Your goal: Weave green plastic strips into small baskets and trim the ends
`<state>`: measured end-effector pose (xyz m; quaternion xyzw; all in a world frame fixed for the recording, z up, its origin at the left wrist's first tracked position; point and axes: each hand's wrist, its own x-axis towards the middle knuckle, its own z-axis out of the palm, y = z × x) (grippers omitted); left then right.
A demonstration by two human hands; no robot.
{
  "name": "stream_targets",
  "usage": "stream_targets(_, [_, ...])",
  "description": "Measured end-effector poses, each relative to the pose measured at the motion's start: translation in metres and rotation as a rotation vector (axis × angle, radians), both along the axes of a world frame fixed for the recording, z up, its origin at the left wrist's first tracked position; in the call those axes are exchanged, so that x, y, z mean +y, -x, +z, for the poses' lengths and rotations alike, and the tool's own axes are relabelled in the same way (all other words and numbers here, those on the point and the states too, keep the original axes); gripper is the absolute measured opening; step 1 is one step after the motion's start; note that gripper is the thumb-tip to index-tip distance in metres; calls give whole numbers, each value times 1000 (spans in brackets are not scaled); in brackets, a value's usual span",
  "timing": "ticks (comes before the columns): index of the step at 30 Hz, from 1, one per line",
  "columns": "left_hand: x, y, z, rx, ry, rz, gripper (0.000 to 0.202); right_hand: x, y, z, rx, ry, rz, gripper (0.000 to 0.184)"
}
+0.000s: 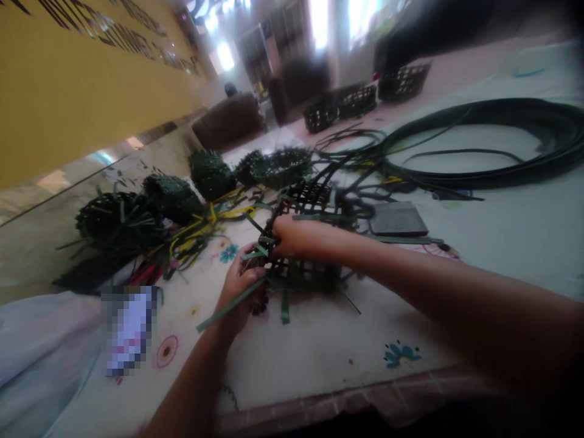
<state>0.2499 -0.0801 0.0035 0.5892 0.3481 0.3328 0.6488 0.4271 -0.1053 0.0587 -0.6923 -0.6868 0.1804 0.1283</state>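
My L hand (241, 285) grips the L side of a dark green woven basket (308, 277) mid-table (319, 365), my R hand (285, 236) presses in at its edge w/ fingertips hidden, so can't tell if it's gripping, & a grey block (398, 219) lies R of it, nr a big coil (479, 177).

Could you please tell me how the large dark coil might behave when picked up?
The large dark coil would probably feel springy, since its strands hold smooth curves. It may loosen, as stray strands cross its opening.
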Motion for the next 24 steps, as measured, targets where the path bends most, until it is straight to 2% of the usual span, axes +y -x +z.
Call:
stream_targets(9, [-1,-2,3,34,38,16,57,2,-3,3,203,132,116,18])
stream_targets(12, [-2,-2,4,19,22,21,60,1,-3,2,341,164,175,11])
stream_targets(16, [0,-1,1,0,-4,17,60,3,-2,-1,524,246,163,9])
stream_targets(21, [2,2,-4,-5,-47,-1,57,10,-6,-4,353,236,224,16])
stream_targets(24, [2,4,-6,6,-113,-31,59,14,-9,-9,381,277,319,19])
